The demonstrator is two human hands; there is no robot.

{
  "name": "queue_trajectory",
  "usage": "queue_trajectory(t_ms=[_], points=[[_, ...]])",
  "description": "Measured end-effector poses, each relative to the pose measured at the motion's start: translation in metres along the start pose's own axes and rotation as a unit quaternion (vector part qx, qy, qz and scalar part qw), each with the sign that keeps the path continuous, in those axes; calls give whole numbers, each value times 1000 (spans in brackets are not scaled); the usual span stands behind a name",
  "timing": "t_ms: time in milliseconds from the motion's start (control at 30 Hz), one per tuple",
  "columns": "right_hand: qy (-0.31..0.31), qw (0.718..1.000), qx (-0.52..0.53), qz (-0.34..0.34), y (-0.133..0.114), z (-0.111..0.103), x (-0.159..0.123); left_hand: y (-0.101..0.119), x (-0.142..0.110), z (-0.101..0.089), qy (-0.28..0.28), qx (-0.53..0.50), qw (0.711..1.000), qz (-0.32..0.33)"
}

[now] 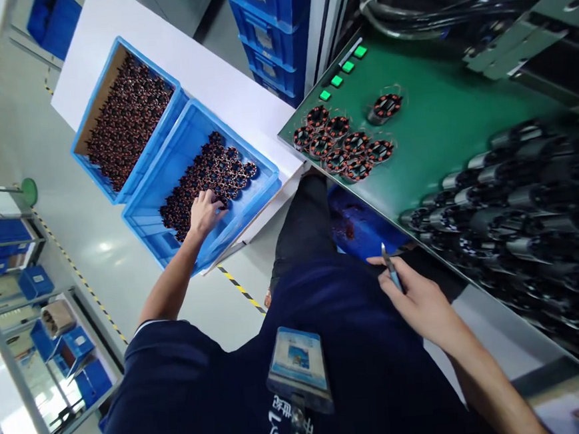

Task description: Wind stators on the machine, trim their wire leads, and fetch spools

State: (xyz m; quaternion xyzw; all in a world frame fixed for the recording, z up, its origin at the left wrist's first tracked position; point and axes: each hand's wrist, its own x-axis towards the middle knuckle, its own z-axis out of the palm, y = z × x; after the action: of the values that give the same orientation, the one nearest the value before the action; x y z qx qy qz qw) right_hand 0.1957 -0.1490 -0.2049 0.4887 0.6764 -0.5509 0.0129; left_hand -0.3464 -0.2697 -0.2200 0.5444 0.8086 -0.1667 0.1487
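My left hand (206, 214) reaches into a blue bin (144, 225) of small copper-wound motor stators (199, 177). Its fingers are curled around one stator at the edge of the layer, partly hidden beneath them. Close to my body, below the green work surface (420, 99), my right hand (416, 297) grips a small blue-handled hand tool (391, 270) with a pointed metal tip. On the green surface lies a cluster of larger stators (356, 143) with orange-and-black rings and loose wire ends. One more such stator (385, 108) stands apart from them.
A second blue bin (77, 143), full of stators, adjoins the first on a white table (218, 69). Many metal-cased parts (509, 206) crowd the green surface's right. Machine cables (405, 24) run above, lit green buttons (336, 80) line its edge, and stacked blue crates (265, 38) stand behind.
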Motion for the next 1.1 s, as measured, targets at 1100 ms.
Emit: queue_trajectory(t_ms=[1100], points=[[233, 932, 273, -58, -4, -6, -64, 325, 73, -177, 182, -395, 806, 402]])
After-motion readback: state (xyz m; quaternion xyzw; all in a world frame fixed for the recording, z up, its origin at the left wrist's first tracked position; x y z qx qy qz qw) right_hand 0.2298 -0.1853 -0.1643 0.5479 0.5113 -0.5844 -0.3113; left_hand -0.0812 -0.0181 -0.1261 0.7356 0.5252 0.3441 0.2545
